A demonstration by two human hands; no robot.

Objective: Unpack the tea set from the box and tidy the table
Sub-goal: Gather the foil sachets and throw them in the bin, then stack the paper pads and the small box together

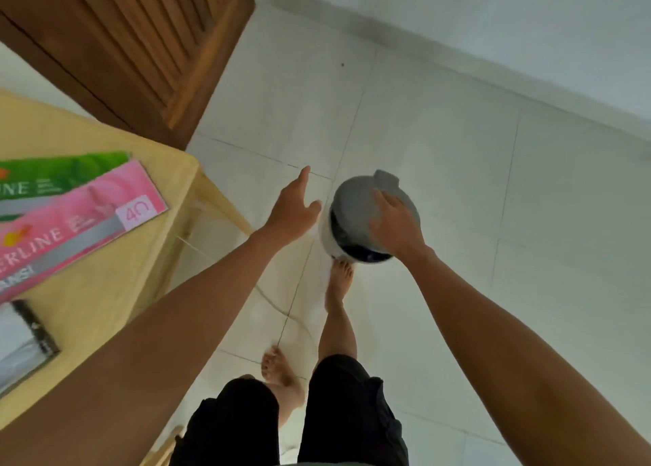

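A small white bin with a grey lid [354, 206] stands on the tiled floor in front of my feet. My right hand [396, 224] rests flat on the tilted grey lid, fingers spread over it; a dark gap shows under the lid's near edge. My left hand [294, 208] hovers just left of the bin, fingers straight and holding nothing. At the left, the yellow table [105, 289] carries a pink and green printed box [70, 215] lying flat.
A brown wooden slatted door [141, 43] fills the upper left behind the table. A silver packet with a black strip [21, 346] lies near the table's front left. White floor tiles [458, 148] run to a white wall at the upper right.
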